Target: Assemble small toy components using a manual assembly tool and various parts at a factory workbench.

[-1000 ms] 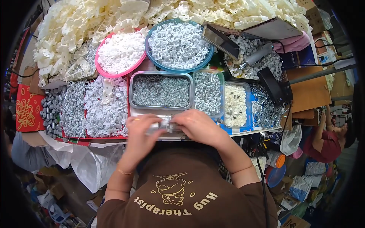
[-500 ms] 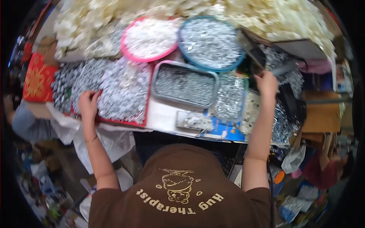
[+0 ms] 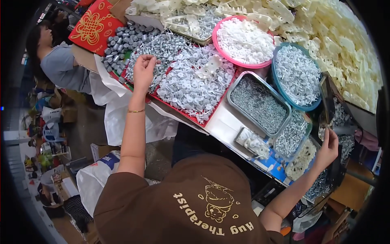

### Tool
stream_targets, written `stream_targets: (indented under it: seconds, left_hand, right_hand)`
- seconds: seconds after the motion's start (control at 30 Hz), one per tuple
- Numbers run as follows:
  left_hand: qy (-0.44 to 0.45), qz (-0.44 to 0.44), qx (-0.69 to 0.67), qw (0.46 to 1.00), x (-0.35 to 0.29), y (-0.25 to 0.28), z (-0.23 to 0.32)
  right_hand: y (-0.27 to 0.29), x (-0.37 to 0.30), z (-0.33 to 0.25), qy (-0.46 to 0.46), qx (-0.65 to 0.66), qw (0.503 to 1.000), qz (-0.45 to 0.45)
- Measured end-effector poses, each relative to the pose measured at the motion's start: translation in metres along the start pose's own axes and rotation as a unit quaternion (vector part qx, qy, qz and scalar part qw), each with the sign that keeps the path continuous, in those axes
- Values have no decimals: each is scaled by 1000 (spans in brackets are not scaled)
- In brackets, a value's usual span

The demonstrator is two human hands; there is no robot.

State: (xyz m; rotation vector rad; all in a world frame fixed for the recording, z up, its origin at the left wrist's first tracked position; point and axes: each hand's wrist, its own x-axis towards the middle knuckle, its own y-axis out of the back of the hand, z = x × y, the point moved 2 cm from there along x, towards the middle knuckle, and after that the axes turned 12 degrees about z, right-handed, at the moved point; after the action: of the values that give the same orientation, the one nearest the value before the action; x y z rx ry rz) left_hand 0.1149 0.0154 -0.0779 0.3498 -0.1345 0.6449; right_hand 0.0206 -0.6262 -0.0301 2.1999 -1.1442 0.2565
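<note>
My left hand [image 3: 144, 75] hovers at the near edge of a heap of silver screws [image 3: 164, 44]. Its thumb and fingers are pressed together; whatever they pinch is too small to make out. Beside that heap, a red tray [image 3: 207, 124] holds screws with clear plastic washers [image 3: 191, 87]. At the right, my right hand [image 3: 328, 148] is closed in a pinch in front of a dark metal device [image 3: 325, 97]. Something tiny may be at its fingertips, but I cannot tell what.
A pink basin [image 3: 215, 38] holds white plastic pieces; a teal basin [image 3: 315, 106] holds screws with washers. Nearer are a grey tin [image 3: 232, 99] of small screws and a clear tub [image 3: 290, 136]. Cream plastic parts [image 3: 349, 53] pile up behind. A person [image 3: 61, 61] is at the far left.
The view has turned, so the bench now slants down to the right. My right hand has drawn back from the dark device. My left hand remains by the silver screws, fingers closer together.
</note>
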Motion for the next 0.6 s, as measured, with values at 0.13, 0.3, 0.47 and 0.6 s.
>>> stream_targets:
  seconds: [0.13, 0.3, 0.47, 0.6]
  left_hand:
    - [18, 35, -10, 999, 7, -8, 2]
    - [-11, 12, -45, 999, 7, -5, -4]
    - [38, -58, -104, 992, -36, -34, 42]
    - [23, -115, -112, 987, -93, -71, 72]
  right_hand:
    - [21, -55, -82, -18, 138, 987, -76]
    - [7, -121, -108, -164, 148, 913, -343]
    - [3, -151, -111, -30, 88, 935, -342]
    - [-7, -157, -109, 107, 51, 939, -323]
